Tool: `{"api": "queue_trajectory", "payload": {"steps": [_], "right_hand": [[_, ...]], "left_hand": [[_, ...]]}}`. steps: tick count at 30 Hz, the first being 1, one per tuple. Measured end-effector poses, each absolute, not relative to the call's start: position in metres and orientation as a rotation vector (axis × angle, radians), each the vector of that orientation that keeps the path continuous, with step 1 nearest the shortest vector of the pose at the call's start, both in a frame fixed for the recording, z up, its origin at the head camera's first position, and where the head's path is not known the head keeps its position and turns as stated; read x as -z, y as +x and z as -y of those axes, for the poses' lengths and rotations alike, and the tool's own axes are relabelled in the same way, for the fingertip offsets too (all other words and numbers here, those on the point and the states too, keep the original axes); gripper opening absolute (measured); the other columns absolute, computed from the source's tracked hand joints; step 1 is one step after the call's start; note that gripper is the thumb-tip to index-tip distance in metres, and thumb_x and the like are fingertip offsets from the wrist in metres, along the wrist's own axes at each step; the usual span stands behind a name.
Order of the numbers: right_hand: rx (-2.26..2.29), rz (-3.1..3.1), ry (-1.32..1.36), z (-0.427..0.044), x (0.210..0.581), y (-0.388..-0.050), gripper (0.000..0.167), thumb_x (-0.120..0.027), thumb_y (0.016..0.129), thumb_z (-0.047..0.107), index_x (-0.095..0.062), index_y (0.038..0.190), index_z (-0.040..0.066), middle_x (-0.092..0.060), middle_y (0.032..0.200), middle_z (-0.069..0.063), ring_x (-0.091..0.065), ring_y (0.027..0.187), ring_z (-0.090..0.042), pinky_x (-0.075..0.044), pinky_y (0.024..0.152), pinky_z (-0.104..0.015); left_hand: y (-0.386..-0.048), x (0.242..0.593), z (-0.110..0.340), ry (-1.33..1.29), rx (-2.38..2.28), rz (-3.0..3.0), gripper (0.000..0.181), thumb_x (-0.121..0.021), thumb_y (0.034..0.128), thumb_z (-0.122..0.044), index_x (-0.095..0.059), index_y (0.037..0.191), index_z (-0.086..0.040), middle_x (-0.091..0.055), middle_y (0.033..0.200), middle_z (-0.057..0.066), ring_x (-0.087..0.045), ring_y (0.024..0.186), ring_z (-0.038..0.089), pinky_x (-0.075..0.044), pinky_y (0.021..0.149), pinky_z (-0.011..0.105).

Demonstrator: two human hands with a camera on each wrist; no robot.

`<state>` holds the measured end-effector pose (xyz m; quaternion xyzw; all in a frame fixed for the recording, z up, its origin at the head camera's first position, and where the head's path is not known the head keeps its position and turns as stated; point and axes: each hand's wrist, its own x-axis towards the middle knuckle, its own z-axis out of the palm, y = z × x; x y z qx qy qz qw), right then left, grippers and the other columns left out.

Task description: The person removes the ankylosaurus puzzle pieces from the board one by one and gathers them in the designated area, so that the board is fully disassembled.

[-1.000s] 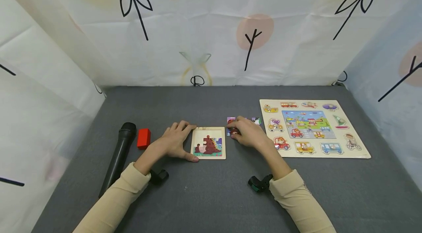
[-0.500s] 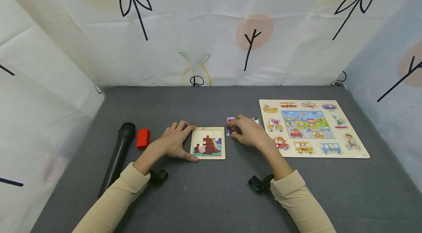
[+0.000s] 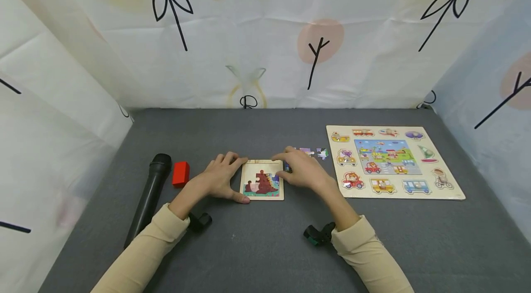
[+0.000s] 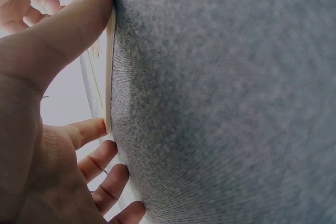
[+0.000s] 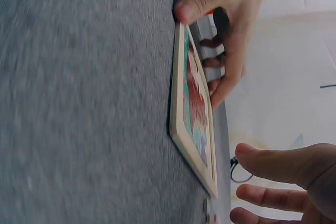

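Note:
A small wooden jigsaw puzzle board (image 3: 262,180) lies flat on the table, a partly filled picture with a red-brown animal in its frame. My left hand (image 3: 221,177) holds its left side, thumb at the near corner and index finger at the far one; the other fingers spread in the left wrist view. Over the board's right edge hovers my right hand (image 3: 304,168), thumb (image 5: 257,157) and fingers apart, no piece visible between them. Two loose jigsaw pieces, one purple (image 3: 307,150) and one with white (image 3: 322,153), lie beyond it. A bluish piece (image 3: 288,167) is partly hidden under that hand.
To the right lies a large wooden peg puzzle (image 3: 396,184) with several vehicle pictures. A red block (image 3: 180,174) and a black microphone (image 3: 148,201) lie left of my left hand. White patterned cloth (image 3: 265,44) stands behind the grey table (image 3: 265,247).
My right hand has moved left from the loose pieces to the puzzle board's right edge, uncovering pieces behind it. My left hand stays at the board.

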<state>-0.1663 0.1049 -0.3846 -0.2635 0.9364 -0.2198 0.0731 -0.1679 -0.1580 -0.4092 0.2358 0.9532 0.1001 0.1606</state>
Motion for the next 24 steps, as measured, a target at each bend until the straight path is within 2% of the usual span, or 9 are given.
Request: {"api": "queue_trajectory", "payload": {"steps": [7,11,16,24], "right_hand": [[0.664,-2.759,-0.786,-0.090,0.385,-0.162,0.038,-0.074,0.094,0.020,-0.070,0.132,0.014,-0.065,0.109,-0.009,-0.050,0.075,-0.014,-0.041,0.064,-0.028],[0.646,-2.732,-0.796,-0.081,0.385,-0.160,0.038,-0.074,0.095,0.020,-0.070,0.132,0.015,-0.064,0.110,-0.009,-0.050,0.073,-0.013,-0.041,0.061,-0.027],[0.604,-2.720,-0.828,-0.072,0.387,-0.157,0.037,-0.074,0.095,0.022,-0.070,0.131,0.016,-0.064,0.112,-0.008,-0.052,0.076,-0.013,-0.042,0.062,-0.027],[0.603,-2.711,-0.849,-0.063,0.392,-0.155,0.034,-0.076,0.094,0.020,-0.073,0.127,0.014,-0.065,0.106,-0.006,-0.054,0.076,-0.014,-0.044,0.064,-0.028]], "left_hand": [[-0.168,0.409,0.157,0.673,-0.279,-2.717,0.112,-0.081,0.0711,-0.070,-0.037,0.158,-0.014,-0.039,0.152,0.015,-0.042,0.130,0.037,-0.042,0.104,0.054],[-0.168,0.409,0.158,0.675,-0.278,-2.716,0.112,-0.081,0.0715,-0.069,-0.037,0.158,-0.014,-0.039,0.152,0.015,-0.042,0.129,0.037,-0.042,0.103,0.054],[-0.168,0.409,0.159,0.682,-0.279,-2.715,0.112,-0.081,0.0719,-0.069,-0.036,0.158,-0.014,-0.038,0.152,0.016,-0.042,0.129,0.038,-0.042,0.102,0.054],[-0.167,0.409,0.159,0.684,-0.289,-2.717,0.112,-0.081,0.0716,-0.069,-0.036,0.158,-0.014,-0.038,0.153,0.016,-0.042,0.131,0.038,-0.042,0.103,0.055]]}}
